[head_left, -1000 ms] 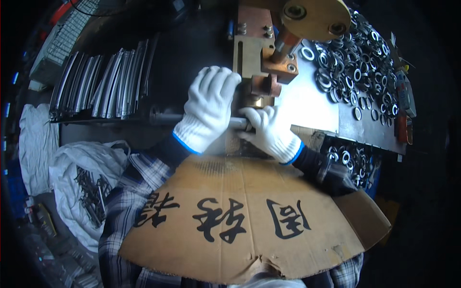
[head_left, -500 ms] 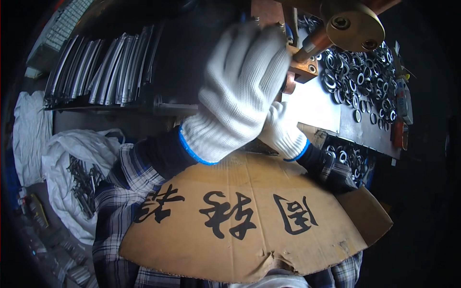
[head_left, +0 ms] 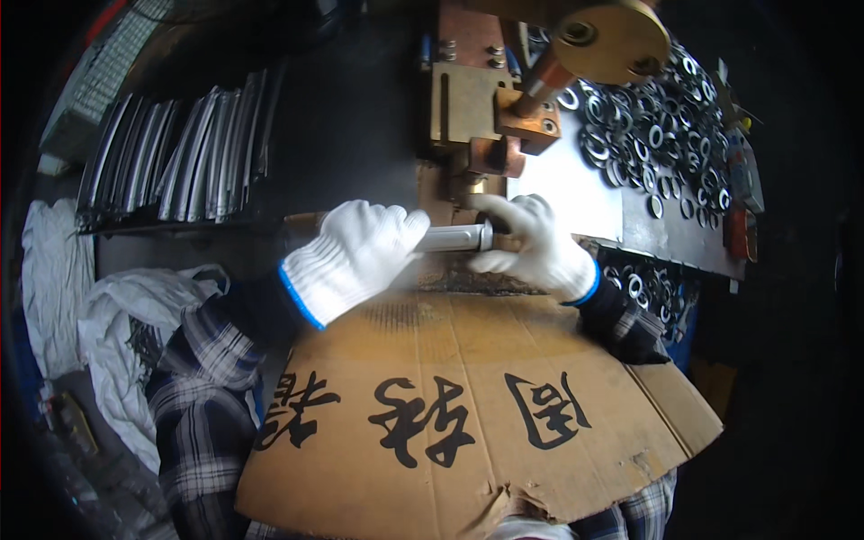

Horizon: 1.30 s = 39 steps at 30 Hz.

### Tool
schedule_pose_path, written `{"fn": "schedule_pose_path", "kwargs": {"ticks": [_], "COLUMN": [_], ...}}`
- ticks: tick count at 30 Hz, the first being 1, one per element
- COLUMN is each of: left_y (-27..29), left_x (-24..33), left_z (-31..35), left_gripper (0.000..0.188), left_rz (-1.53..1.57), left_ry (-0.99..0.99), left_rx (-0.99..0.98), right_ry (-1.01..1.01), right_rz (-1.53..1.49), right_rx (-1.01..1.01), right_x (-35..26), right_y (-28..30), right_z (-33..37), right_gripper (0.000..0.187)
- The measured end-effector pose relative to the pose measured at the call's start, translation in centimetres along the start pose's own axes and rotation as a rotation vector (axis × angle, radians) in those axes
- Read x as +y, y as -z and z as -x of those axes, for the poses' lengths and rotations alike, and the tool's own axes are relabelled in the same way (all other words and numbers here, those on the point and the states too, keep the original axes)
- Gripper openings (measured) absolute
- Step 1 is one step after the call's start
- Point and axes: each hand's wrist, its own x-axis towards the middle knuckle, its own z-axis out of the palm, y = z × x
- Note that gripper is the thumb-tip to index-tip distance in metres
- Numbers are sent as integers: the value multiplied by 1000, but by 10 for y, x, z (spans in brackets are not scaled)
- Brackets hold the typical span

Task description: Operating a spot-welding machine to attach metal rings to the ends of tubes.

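My left hand (head_left: 358,256), in a white knit glove with a blue cuff, is closed around a silver ribbed metal bar (head_left: 450,238) that points to the right. At the bar's right end is a metal ring (head_left: 487,234), seen nearly edge-on and partly covered by fingers. My right hand (head_left: 544,247), gloved alike, curves around that ring, thumb below and forefinger above. Whether ring and bar are joined or only touching, I cannot tell. Just beyond the hands stands a copper-and-brass machine head (head_left: 477,166), with a round brass arm (head_left: 612,40) above it.
Curved silver metal strips (head_left: 211,153) lie in rows at the far left. Many loose rings (head_left: 661,135) are heaped on the right-hand table. Across my lap rests a cardboard sheet (head_left: 486,360) with black writing. White sacks (head_left: 117,306) stand at the left, one with metal pieces inside.
My hands, earlier up close to the machine head and overlapping, have come down nearer and apart. The bar with the ring now shows between them. The whole view has shifted slightly.
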Motion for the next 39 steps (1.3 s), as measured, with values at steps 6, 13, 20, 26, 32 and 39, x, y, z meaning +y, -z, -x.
{"fn": "schedule_pose_path", "kwargs": {"ticks": [6, 13, 20, 26, 32, 39], "left_y": [59, 68, 36, 34, 27, 57], "left_x": [96, 138, 98, 100, 84, 119], "left_z": [-62, -122, -53, -57, -67, -84], "left_gripper": [45, 52, 41, 32, 28, 50], "left_rz": [743, 972, 670, 731, 756, 676], "left_ry": [207, -171, -339, -325, -371, -146], "left_rx": [122, 520, 73, -69, -62, 425], "right_ry": [-255, -585, -350, -1265, -830, -493], "right_rz": [-1134, -1066, -120, -57, -803, -1151], "right_rx": [-53, 433, 1299, 552, 518, 281], "right_x": [2, -6, 2, 161, 51, 6], "right_y": [48, 72, 199, 119, 150, 119], "right_z": [71, 95, 192, 294, 239, 140], "right_gripper": [113, 75, 53, 32, 59, 76]}}
